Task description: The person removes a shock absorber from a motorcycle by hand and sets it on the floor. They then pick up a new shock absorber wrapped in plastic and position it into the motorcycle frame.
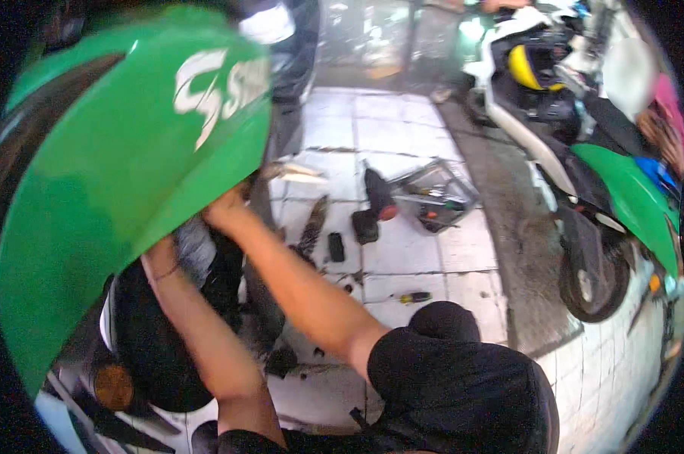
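A large green motorbike body panel (122, 181) with white lettering fills the left of the view. My left hand (160, 248) reaches up under its lower edge, and the fingers are hidden behind it. Further right, my right hand (228, 208) is at the panel's edge near the dark bodywork; its fingers are also out of sight. I cannot make out what either hand holds. Below the panel are the dark front wheel area (156, 340) and an orange round reflector or lamp (114, 386).
On the white tiled floor (402, 257) lie a power drill (377, 195), a clear plastic bin (436, 200) with small tools, a black block (336, 247) and a yellow-and-black screwdriver (414, 297). Another green-and-white motorbike (622, 189) stands at right, beside a person in pink (669, 113).
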Demonstrator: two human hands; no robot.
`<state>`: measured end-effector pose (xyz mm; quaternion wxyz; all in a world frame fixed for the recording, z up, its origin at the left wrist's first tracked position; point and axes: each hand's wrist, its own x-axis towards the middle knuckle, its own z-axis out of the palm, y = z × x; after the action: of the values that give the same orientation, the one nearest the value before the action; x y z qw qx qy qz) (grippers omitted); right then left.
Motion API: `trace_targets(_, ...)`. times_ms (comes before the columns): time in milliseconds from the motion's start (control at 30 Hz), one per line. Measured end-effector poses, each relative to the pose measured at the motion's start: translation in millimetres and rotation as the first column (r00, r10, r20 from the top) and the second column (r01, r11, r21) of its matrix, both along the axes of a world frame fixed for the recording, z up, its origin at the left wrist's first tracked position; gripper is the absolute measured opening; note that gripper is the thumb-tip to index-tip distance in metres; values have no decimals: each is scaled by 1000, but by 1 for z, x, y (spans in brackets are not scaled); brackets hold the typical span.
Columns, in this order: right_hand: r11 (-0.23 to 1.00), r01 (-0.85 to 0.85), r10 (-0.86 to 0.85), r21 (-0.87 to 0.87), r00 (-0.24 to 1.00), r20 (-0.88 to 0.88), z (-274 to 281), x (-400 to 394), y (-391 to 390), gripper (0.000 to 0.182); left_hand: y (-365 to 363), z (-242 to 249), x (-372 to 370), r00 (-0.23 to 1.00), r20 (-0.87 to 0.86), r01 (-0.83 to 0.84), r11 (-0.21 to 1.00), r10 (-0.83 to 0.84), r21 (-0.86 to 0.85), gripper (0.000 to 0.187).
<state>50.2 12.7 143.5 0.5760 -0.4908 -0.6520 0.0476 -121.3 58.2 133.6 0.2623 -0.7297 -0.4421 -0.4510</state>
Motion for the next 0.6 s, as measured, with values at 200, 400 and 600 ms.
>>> trace_targets(200, 964, -263, 244, -23, 922, -302, -4, -1, 9, 29, -1, 17, 13, 994, 111, -15, 999, 20, -51, 32)
trace_targets(400, 992, -54, 42, 113, 993, 110, -5, 11, 13, 28, 5, 22, 15, 986, 166, 8, 997, 5, -77, 32)
trace_targets(600, 995, 33, -43, 99, 993, 107, 35, 0, -33, 29, 12, 26, 18, 979, 205, 36, 995, -15, -96, 33)
